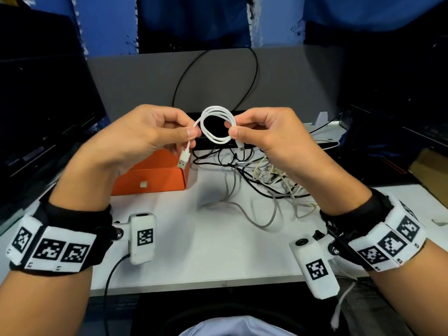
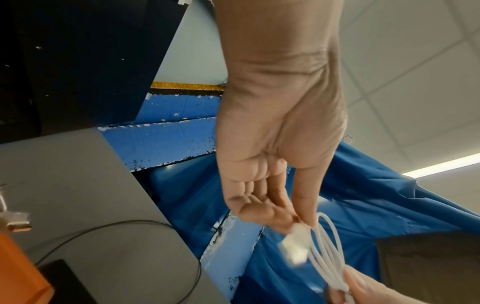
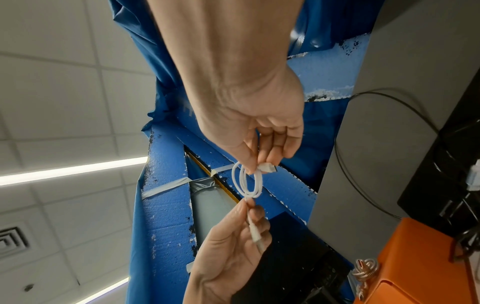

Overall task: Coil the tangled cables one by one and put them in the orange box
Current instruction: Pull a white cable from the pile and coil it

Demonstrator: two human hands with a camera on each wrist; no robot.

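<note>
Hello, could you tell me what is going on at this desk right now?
A person is coiling a white USB cable in the air above the desk. The left hand pinches the strand near the USB plug, and the right hand pinches the loops on the other side. The orange box sits below the left hand, and a tangle of other cables waits on the white table.

1. R hand [image 3: 259, 127], centre of frame: thumb + fingers pinch top of white cable [image 3: 248, 181] coil, w/ one plug sticking out beside the fingertips.
2. L hand [image 3: 233, 253], lower centre: pinches coil's bottom; other plug end runs along its fingers.
3. Orange box [image 3: 420, 257], lower right corner.
4. Coiled cable w/ connector [image 3: 365, 267] at the box's left edge.
5. Black cable [image 3: 345, 176] loops over grey panel, right side.
</note>
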